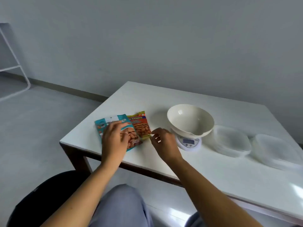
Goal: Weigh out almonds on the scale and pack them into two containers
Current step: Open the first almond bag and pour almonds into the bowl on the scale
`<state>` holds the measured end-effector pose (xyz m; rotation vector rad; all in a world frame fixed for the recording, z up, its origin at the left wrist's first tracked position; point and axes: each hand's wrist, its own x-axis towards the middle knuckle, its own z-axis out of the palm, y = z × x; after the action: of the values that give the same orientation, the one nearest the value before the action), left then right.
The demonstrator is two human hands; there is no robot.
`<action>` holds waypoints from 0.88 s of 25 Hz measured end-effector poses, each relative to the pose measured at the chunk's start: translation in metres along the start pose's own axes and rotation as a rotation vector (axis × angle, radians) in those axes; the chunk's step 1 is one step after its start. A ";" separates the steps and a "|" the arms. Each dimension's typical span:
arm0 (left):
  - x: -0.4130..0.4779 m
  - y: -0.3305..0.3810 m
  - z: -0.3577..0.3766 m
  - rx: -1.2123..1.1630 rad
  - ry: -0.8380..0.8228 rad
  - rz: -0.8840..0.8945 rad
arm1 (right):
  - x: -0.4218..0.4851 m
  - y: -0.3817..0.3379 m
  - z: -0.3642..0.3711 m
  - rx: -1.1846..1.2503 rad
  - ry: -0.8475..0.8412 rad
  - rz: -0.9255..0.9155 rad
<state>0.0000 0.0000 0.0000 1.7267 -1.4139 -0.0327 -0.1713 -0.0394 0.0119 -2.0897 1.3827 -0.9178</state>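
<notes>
Two almond packets lie side by side near the table's left corner: a teal one [105, 123] and a red one with a green top [141, 123]. My left hand [113, 138] rests flat on the teal packet, fingers spread. My right hand [162, 141] hovers at the red packet's lower right corner, fingertips pinched close to its edge; whether it grips the packet is unclear. A small white digital scale [188, 142] carries a cream bowl [190, 122], which looks empty. Two clear plastic containers [232, 141] [273, 149] sit to the right of the scale.
The white table [213, 177] has its left corner just beside the packets and its near edge runs diagonally above my knees. A white metal frame [14, 66] stands on the floor at far left. A grey wall lies behind the table.
</notes>
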 end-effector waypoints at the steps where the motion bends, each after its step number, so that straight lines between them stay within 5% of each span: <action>1: 0.008 -0.013 -0.004 0.018 0.031 -0.108 | 0.008 -0.005 0.007 0.031 -0.022 0.056; 4: 0.025 -0.044 -0.014 -0.016 -0.004 -0.497 | 0.022 -0.022 0.023 0.120 -0.068 0.224; 12: 0.029 -0.056 -0.012 -0.695 0.143 -0.825 | 0.019 -0.021 0.045 0.303 -0.134 0.217; 17: 0.030 -0.032 -0.026 -0.659 0.073 -0.639 | 0.015 -0.027 0.022 0.503 -0.201 0.191; 22: 0.022 0.018 -0.038 -0.666 -0.058 -0.437 | 0.045 -0.059 -0.047 0.457 0.105 0.103</action>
<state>0.0138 0.0057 0.0450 1.4277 -0.8879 -0.7147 -0.1582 -0.0592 0.0968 -1.6348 1.1806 -1.1855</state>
